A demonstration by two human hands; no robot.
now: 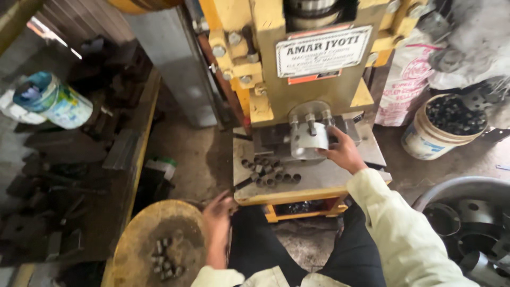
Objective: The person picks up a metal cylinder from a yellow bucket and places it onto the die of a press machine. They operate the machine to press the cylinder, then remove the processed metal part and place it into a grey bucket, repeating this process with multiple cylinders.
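I sit facing a yellow press machine with a steel bed plate. My right hand reaches under the ram and touches the grey metal die block; whether it pinches a part I cannot tell. Several short dark metal rings lie in a loose cluster on the plate, left of that hand. My left hand hovers low at the plate's front left corner, fingers curled, blurred, close to a thin dark rod. Beneath it stands a round yellow-brown tray holding several small metal pieces.
A bucket of dark parts and a printed sack stand right of the machine. Large dark metal rings in a tub are at the lower right. Left, a workbench with dark metal blocks and a tipped paint bucket.
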